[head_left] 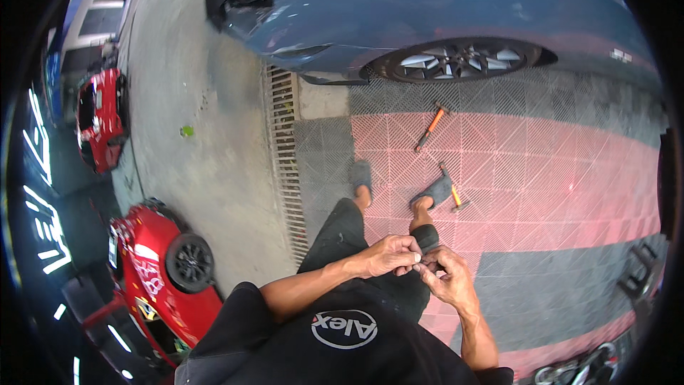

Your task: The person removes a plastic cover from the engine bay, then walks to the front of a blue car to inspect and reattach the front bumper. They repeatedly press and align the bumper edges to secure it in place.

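Observation:
My left hand [392, 255] and my right hand [449, 275] meet in front of my thighs, with fingertips pinched together. Whatever they hold between them, if anything, is too small to make out. A hammer [430, 129] with an orange and black handle lies on the floor mat ahead, towards the car. Beside my right foot is a second hammer [456, 195] with a yellow-orange handle, partly covered by the dark slipper [436, 189]. Neither hand touches these tools.
A blue-grey car [399, 7] with a dark wheel [456, 60] stands across the far side. A metal drain grate [283, 135] divides the red and grey tiles [513, 164] from concrete. Red cars [167, 271] are at left; a motorcycle [581, 367] stands at lower right.

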A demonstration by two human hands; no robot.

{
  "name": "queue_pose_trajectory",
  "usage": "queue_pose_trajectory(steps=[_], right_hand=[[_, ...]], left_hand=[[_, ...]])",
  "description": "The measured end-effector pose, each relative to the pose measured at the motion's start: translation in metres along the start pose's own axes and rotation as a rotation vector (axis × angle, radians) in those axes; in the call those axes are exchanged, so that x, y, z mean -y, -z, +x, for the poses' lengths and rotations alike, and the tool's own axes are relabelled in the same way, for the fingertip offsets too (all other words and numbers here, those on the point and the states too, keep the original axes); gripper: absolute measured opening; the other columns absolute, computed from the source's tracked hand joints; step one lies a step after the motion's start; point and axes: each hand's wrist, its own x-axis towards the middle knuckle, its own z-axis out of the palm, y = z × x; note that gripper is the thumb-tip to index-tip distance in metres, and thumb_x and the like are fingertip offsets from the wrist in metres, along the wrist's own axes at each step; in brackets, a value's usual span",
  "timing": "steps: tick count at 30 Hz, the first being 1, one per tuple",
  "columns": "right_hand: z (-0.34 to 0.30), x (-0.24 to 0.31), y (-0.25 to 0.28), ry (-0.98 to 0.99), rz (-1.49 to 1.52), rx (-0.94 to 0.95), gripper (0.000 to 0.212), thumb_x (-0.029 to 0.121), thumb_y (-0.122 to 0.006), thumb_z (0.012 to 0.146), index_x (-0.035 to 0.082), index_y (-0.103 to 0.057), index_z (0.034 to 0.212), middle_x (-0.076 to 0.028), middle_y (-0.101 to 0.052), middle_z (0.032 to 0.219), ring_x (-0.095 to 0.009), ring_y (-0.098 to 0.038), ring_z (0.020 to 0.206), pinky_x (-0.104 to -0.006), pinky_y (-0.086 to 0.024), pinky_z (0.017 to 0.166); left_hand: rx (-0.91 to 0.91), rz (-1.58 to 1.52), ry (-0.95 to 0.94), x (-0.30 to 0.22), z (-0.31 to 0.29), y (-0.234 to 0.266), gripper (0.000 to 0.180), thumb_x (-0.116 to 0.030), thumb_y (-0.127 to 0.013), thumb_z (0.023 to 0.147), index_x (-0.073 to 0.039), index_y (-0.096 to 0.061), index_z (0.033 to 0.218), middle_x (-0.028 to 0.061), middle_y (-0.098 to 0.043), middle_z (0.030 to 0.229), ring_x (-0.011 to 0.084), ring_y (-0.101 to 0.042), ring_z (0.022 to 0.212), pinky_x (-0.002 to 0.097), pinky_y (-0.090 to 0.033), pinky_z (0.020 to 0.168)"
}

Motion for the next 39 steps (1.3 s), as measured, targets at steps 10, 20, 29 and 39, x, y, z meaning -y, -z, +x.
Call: queue_pose_trajectory(steps=[10, 20, 29, 39], right_hand=[[0.034, 0.105, -0.149, 0.051, -0.114, 0.097, 0.022, 0.013, -0.079, 0.089, -0.001, -0.066, 0.101, -0.007, -0.068, 0.086, -0.013, -0.066, 0.074, -0.0289, -0.054, 0.065], [0.088, 0.171, -0.389, 0.003, -0.156, 0.181, 0.019, 0.014, -0.076, 0.095, 0.001, -0.065, 0.104, 0.000, -0.065, 0.074, -0.003, -0.058, 0.065, -0.0233, -0.047, 0.055], [0.150, 0.222, -0.490, 0.066, -0.182, 0.281, 0.031, 0.014, -0.075, 0.096, -0.002, -0.069, 0.123, -0.004, -0.069, 0.089, -0.006, -0.061, 0.068, -0.0264, -0.050, 0.057], [0.323, 0.271, -0.537, 0.364, -0.247, 0.321, 0.028, 0.014, -0.077, 0.095, -0.001, -0.072, 0.119, -0.008, -0.072, 0.091, -0.014, -0.069, 0.073, -0.0296, -0.057, 0.063]], left_hand=[[0.011, -0.284, -0.482, 0.027, -0.158, 0.081, 0.022, -0.013, -0.062, 0.107, 0.003, -0.061, 0.123, 0.0109, -0.075, 0.105, 0.0117, -0.067, 0.079, 0.0251, -0.057, 0.073], [-0.586, 0.044, -0.927, 0.064, -0.322, 0.208, 0.019, -0.018, -0.059, 0.109, -0.003, -0.063, 0.099, 0.0005, -0.065, 0.075, 0.0069, -0.056, 0.061, 0.0239, -0.047, 0.054], [-0.846, 0.119, -0.989, 0.037, -0.404, 0.295, 0.024, -0.020, -0.059, 0.109, -0.004, -0.062, 0.091, -0.0014, -0.054, 0.066, 0.0075, -0.049, 0.056, 0.0258, -0.041, 0.050], [-0.971, 0.125, -0.957, -0.078, -0.420, 0.422, 0.030, -0.026, -0.056, 0.110, -0.005, -0.062, 0.091, -0.0006, -0.056, 0.070, 0.0082, -0.049, 0.061, 0.0280, -0.042, 0.055]])
